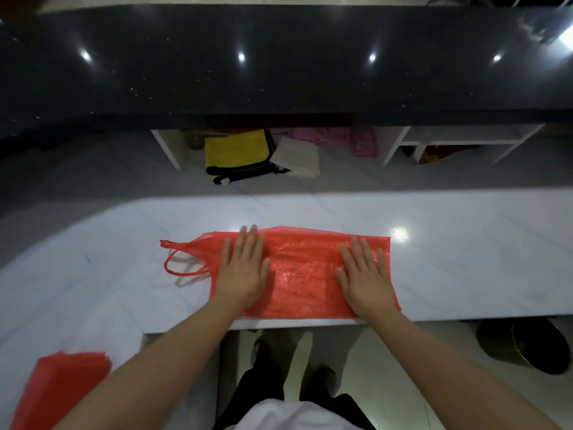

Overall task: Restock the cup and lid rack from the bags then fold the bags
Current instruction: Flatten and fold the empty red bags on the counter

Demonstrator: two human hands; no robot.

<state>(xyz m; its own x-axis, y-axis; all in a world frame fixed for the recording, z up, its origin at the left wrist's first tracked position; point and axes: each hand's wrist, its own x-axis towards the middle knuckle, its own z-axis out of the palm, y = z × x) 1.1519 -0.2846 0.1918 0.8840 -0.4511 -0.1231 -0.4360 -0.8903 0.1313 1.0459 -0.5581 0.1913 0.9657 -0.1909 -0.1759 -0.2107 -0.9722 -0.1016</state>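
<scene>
A dark, glossy counter (279, 63) runs across the top of the view, w/ ceiling lights mirrored in it. Under its overhang, white shelf uprights (169, 148) frame a yellow-and-black bag (238, 155), a pale folded cloth (297, 156) leaning on it, and pink plastic (341, 138) further back. A dark round bin (527, 346) sits on the floor at right, below the near worktop. The white marble worktop (465, 259) fills the middle; nothing lies btwn the hands and the work.

On that worktop, close to its near edge, a red plastic bag (300, 274) lies flattened lengthwise, handles (183, 262) trailing off to the left. A second red bag (59, 389) sits at the lower left corner, already flat, well apart from the first.

Both hands press palm-down on the spread bag, fingers straight and pointing away from the person, gripping nothing. The left hand (245, 268) covers the handle end, fingertips reaching the bag's far edge. The right hand (364, 274) lies near the closed end, fingers slightly spread. Both forearms are bare and angle in from the bottom corners.
</scene>
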